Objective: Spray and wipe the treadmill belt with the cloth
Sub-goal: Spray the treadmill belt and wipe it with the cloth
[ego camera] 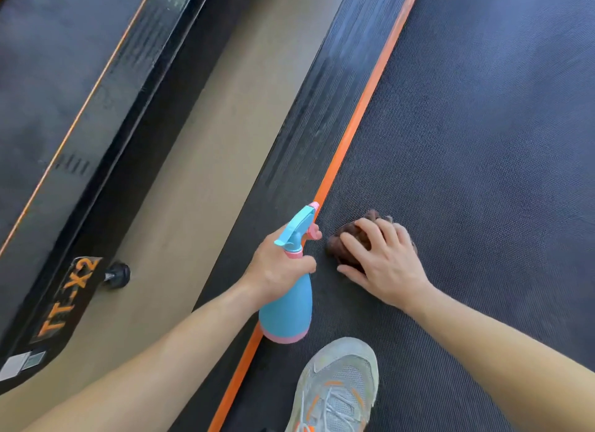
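Observation:
The dark textured treadmill belt fills the right side of the head view. My left hand grips the neck of a blue spray bottle with a pink base and trigger, held over the orange strip at the belt's left edge. My right hand presses a bunched brown cloth onto the belt with fingers spread over it, just right of the bottle's nozzle. Most of the cloth is hidden under the hand.
A ribbed black side rail runs left of the orange strip, then a tan floor gap. A second treadmill marked TT-X2 lies at the left. A grey sneaker stands on the belt near the bottom.

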`<move>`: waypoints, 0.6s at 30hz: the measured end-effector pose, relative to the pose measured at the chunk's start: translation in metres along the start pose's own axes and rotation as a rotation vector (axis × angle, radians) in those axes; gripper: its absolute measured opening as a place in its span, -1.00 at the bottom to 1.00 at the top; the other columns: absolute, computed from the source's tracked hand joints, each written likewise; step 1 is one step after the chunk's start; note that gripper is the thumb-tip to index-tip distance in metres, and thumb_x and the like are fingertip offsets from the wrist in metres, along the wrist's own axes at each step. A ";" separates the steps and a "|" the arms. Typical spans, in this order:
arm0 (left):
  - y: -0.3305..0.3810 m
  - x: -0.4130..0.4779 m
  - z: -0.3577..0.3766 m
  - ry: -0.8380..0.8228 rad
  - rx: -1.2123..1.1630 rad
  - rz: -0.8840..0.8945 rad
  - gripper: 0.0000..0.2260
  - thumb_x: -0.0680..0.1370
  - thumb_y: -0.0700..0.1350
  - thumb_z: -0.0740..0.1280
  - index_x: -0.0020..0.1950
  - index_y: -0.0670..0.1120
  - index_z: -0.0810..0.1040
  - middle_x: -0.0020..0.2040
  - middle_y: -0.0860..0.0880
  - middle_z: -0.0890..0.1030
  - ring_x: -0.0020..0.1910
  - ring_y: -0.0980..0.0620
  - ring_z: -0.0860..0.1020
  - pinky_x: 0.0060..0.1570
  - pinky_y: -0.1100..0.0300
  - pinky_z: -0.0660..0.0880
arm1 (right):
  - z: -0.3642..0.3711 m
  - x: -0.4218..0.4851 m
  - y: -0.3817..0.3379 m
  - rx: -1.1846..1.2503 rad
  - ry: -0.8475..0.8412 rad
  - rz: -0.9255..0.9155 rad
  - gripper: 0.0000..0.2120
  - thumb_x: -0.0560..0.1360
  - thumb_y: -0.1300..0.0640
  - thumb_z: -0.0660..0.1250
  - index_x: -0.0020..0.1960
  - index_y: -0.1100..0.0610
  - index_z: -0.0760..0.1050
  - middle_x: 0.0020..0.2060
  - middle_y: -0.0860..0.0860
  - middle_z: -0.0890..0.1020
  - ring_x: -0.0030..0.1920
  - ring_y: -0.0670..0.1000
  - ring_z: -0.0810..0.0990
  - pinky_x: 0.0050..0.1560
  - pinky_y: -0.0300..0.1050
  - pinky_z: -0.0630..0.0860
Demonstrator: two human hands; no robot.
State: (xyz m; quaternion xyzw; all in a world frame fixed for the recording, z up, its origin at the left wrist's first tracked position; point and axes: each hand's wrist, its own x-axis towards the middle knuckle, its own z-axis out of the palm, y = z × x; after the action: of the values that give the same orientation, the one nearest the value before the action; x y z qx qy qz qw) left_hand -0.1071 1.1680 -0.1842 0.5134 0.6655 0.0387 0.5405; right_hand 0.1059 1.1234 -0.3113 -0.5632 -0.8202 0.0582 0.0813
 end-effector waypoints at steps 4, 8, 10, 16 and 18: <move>0.002 0.002 -0.004 0.001 -0.011 0.001 -0.70 0.50 -0.21 0.46 0.06 0.18 0.57 -0.06 0.00 0.57 -0.14 0.07 0.49 -0.11 0.17 0.44 | 0.003 0.028 0.020 0.005 0.074 -0.091 -0.66 0.61 -0.15 0.22 0.18 0.07 0.53 0.20 0.16 0.52 0.13 0.26 0.50 0.13 0.22 0.43; 0.003 0.008 -0.009 0.003 -0.032 -0.003 -0.72 0.52 -0.21 0.45 0.09 0.15 0.59 -0.08 -0.02 0.54 -0.14 0.08 0.48 -0.14 0.19 0.42 | 0.002 0.098 0.060 0.017 0.210 0.177 -0.67 0.57 -0.15 0.23 0.11 0.08 0.56 0.14 0.16 0.52 0.11 0.27 0.49 0.11 0.19 0.41; 0.004 0.011 -0.011 0.000 -0.049 0.000 -0.72 0.53 -0.20 0.46 0.10 0.15 0.59 -0.02 0.00 0.58 -0.10 0.05 0.51 -0.13 0.22 0.41 | 0.002 0.128 0.073 -0.004 0.200 0.272 -0.66 0.57 -0.14 0.24 0.12 0.10 0.55 0.15 0.16 0.52 0.11 0.27 0.48 0.13 0.18 0.41; 0.003 0.018 -0.012 0.013 -0.069 -0.026 -0.67 0.51 -0.16 0.48 0.23 0.11 0.58 0.21 -0.08 0.63 0.10 -0.05 0.56 -0.04 0.16 0.46 | 0.006 0.101 0.040 0.000 0.195 0.169 -0.69 0.57 -0.10 0.24 0.10 0.11 0.55 0.16 0.10 0.55 0.12 0.24 0.48 0.15 0.19 0.41; 0.006 0.019 -0.010 0.021 -0.080 -0.042 -0.71 0.51 -0.17 0.48 0.17 0.10 0.57 0.11 -0.08 0.62 0.02 -0.01 0.55 -0.09 0.18 0.44 | 0.006 0.077 0.029 0.046 0.153 -0.103 -0.68 0.58 -0.10 0.23 0.14 0.11 0.56 0.18 0.09 0.56 0.12 0.23 0.50 0.15 0.18 0.43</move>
State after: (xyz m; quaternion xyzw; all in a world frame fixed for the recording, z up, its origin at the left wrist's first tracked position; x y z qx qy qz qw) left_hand -0.1089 1.1900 -0.1889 0.4769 0.6796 0.0593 0.5542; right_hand 0.1039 1.2059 -0.3174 -0.5212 -0.8379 0.0296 0.1594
